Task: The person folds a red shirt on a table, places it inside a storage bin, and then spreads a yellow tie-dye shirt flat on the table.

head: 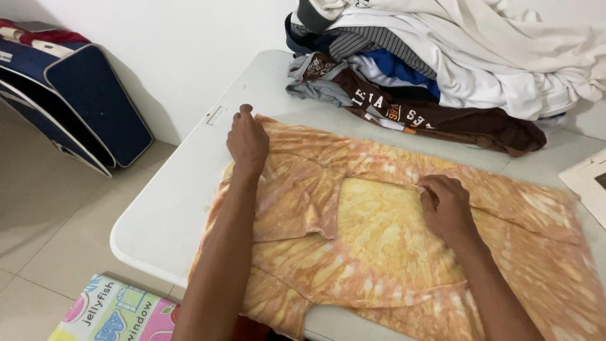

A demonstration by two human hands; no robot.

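An orange and yellow tie-dyed shirt (379,246) lies spread flat on a white table (189,183). My left hand (247,142) rests with closed fingers on the shirt's far left corner, pinning the cloth to the table. Over the middle of the shirt, my right hand (447,208) pinches a fold of the fabric. A sleeve is folded in over the shirt's body between the two hands.
A heap of clothes (442,63), white, blue, striped and brown, sits at the table's far side. A dark blue case (82,101) leans against the white wall at left. A colourful play mat (113,316) lies on the tiled floor. A paper (590,180) is at right.
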